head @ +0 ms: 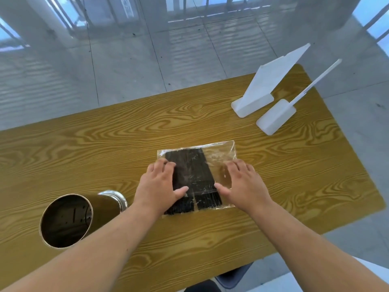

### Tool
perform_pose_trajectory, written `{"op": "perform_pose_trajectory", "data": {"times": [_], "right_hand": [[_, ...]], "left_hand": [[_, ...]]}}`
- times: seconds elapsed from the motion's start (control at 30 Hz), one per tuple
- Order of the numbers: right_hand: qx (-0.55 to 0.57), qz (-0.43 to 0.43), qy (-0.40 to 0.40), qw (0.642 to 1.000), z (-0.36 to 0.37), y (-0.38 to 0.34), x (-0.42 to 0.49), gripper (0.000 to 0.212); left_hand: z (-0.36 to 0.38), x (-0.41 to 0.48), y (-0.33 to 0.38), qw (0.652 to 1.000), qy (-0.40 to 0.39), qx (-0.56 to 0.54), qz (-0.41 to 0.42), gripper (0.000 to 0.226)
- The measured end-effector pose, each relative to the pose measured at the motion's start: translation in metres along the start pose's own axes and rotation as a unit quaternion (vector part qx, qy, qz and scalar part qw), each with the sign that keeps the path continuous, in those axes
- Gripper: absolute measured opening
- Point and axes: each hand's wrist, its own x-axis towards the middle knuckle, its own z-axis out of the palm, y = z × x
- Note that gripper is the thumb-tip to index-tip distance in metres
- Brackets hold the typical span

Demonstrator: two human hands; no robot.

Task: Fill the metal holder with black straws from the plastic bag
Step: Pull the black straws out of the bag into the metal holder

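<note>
A clear plastic bag [219,153] lies flat in the middle of the wooden table [84,148], with a bundle of black straws [194,171] inside it. My left hand [160,184] rests on the bag's left side, fingers spread over the straws. Over on the bag's right side my right hand [242,182] lies palm down, its thumb touching the straws. Neither hand has closed around anything. The metal holder [67,220], a shiny round cylinder, stands at the front left with its mouth toward me and nothing inside.
Two white plastic sign stands [255,102] [275,116] sit at the table's far right. The table's far edge borders a grey tiled floor. A dark chair seat shows below the near edge.
</note>
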Motion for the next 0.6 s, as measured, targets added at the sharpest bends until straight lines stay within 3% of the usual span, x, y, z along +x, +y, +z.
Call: {"op": "perform_pose_trajectory", "data": {"times": [0.17,0.3,0.4,0.53,0.6], "right_hand": [[0.194,0.151,0.038,0.969,-0.005,-0.005,0.013,0.093],[0.322,0.220,-0.002,0.921,-0.013,-0.010,0.023,0.094],[0.366,0.250,-0.027,0.896,-0.013,-0.006,0.027,0.072],[0.408,0.246,-0.040,0.878,-0.011,0.003,0.032,0.012],[0.431,0.231,-0.043,0.871,-0.015,0.003,0.031,0.005]], "left_hand": [[0.000,0.001,0.008,0.972,-0.025,-0.145,-0.181,0.110],[0.003,0.009,0.014,0.940,-0.041,-0.240,-0.238,0.103],[0.006,0.015,0.014,0.922,-0.042,-0.297,-0.246,0.090],[0.004,0.016,0.008,0.914,-0.044,-0.331,-0.229,0.077],[0.001,0.015,0.006,0.912,-0.036,-0.347,-0.216,0.075]]}}
